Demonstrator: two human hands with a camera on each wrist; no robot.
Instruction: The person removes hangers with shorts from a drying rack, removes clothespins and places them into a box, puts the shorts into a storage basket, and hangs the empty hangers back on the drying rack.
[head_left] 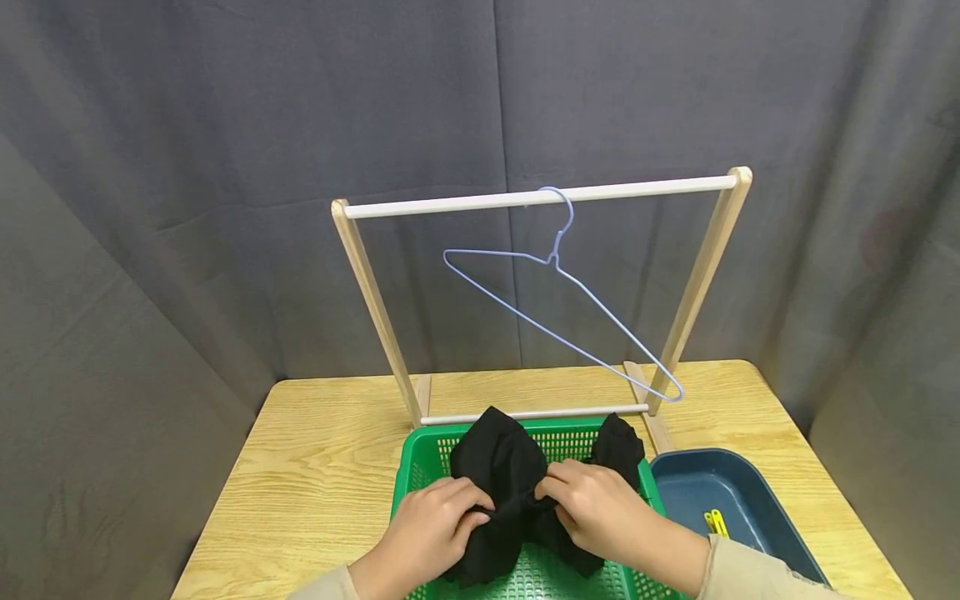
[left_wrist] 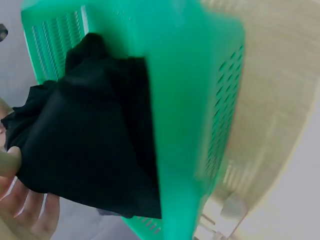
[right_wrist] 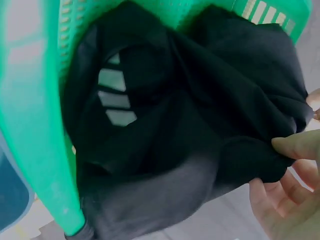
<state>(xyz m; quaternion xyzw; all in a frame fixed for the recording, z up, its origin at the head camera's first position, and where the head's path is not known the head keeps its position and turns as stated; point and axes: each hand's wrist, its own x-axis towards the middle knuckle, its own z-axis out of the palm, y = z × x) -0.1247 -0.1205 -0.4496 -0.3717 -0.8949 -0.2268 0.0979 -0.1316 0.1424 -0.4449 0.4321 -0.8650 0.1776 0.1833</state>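
A black cloth garment [head_left: 501, 467] lies bunched in and over a green plastic basket [head_left: 420, 454]. Pale stripes show on the garment [right_wrist: 150, 150] in the right wrist view. My left hand [head_left: 431, 529] pinches the cloth between thumb and fingers on the left side. On the right, my right hand [head_left: 596, 508] pinches another part of the same cloth, a short way from the left. Both hands are over the basket. What kind of garment it is cannot be told from its folds.
Behind the basket stands a wooden rack [head_left: 375, 308] with a white top bar [head_left: 450, 205]. A lavender hanger [head_left: 600, 308] hangs from that bar. To the right, a dark blue tray [head_left: 697, 471] holds a yellow item [head_left: 716, 522]. All stand on a wood-grain table [head_left: 300, 467].
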